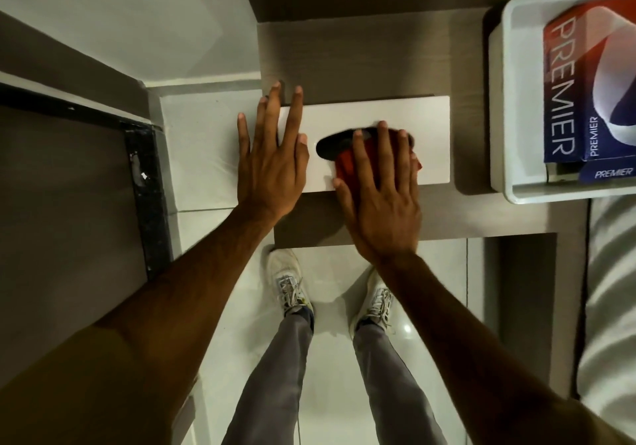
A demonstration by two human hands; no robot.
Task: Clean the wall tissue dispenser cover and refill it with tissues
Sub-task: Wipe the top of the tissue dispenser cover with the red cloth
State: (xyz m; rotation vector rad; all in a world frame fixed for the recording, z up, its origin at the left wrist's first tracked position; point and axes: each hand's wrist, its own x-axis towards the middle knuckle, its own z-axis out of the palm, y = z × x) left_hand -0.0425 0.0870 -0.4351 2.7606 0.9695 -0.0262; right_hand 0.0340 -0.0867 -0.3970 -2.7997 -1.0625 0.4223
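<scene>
A white rectangular dispenser cover [430,134] with a dark oval slot [330,145] lies flat on a brown wooden ledge [361,55]. My left hand [272,159] rests flat on the cover's left end, fingers spread, holding nothing. My right hand [382,183] presses a red cloth [347,165] onto the cover, over the right part of the slot; most of the cloth is hidden under my palm. A red, white and blue tissue pack [585,83] marked PREMIER lies in a white open dispenser body [499,107] at the right.
The ledge's front edge [309,238] drops to a glossy white tiled floor [330,369], where my two white shoes stand. A dark-edged counter [144,169] runs along the left. White fabric [612,307] shows at the far right.
</scene>
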